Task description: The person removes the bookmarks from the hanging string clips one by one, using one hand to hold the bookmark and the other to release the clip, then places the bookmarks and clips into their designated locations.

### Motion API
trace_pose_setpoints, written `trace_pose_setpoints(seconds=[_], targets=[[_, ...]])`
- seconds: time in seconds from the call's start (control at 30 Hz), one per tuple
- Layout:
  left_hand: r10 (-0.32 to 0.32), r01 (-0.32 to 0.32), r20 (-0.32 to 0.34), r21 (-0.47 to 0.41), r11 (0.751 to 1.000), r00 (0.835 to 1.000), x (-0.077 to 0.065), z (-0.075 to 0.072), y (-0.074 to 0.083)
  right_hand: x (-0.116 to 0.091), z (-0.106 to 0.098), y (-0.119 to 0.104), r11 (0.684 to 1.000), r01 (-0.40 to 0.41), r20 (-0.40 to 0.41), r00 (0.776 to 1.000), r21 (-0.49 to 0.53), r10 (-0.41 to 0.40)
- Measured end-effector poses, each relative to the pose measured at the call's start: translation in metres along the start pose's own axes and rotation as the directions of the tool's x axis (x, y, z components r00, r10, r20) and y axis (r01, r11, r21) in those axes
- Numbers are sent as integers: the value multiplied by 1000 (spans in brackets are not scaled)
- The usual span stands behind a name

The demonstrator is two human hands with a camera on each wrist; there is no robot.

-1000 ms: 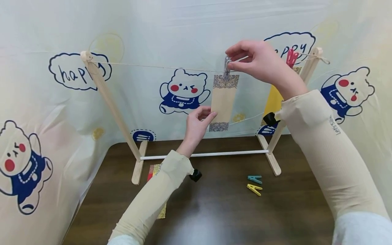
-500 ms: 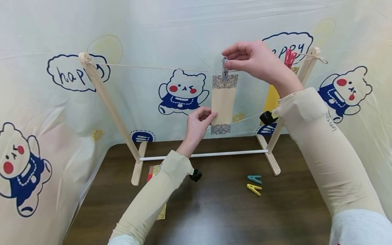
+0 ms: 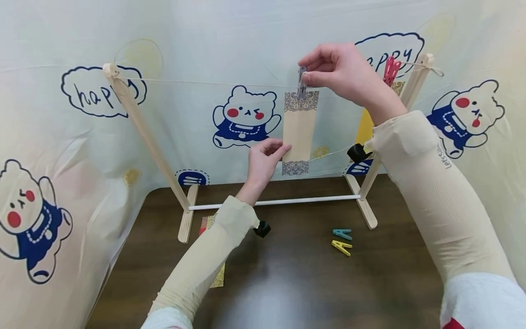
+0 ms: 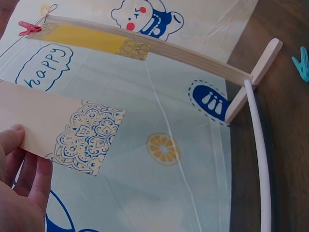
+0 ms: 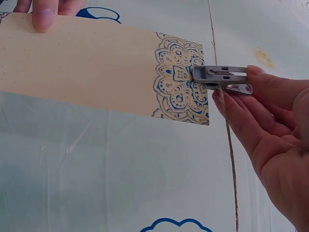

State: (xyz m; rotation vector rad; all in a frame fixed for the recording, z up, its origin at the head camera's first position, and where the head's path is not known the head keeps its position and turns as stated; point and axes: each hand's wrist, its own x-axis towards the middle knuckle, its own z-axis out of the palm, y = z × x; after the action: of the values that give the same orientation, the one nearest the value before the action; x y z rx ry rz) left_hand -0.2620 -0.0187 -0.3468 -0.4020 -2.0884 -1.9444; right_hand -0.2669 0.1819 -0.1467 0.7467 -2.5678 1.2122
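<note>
Pegging the cream card to the line

My right hand pinches the grey clothespin by its handles, thumb on one side and fingers on the other. My left hand pinches the left edge of the cream card between thumb and fingers, towards its lower end.

I judge the step to be fastening this card to the twine. The clothespin's nose overlaps the upper patterned border, and the twine crosses the clothespin just beyond the card's top edge. I cannot tell whether the twine is caught in the jaws. Next, I think, calls for steadying the card, easing off the handles so the spring bites, then releasing the lower edge gently.

The card hangs between the stand's posts, left of the yellow card under its red clothespin. Its long axis runs nearly upright, one patterned end up at the twine, the other pointing down towards the table.
</note>
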Motion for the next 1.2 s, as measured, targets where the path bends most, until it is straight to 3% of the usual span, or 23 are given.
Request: trace_pose_setpoints(seconds=[0.33,1.2], targets=[[-14,14,-7,-12,1000,1000,4,0,6,2,3,-3,996,59,-121,990,-67,-67],[-27,27,0,-42,999,1000,0,0,5,1,8,-10,982,178,-268,945,-62,-188]])
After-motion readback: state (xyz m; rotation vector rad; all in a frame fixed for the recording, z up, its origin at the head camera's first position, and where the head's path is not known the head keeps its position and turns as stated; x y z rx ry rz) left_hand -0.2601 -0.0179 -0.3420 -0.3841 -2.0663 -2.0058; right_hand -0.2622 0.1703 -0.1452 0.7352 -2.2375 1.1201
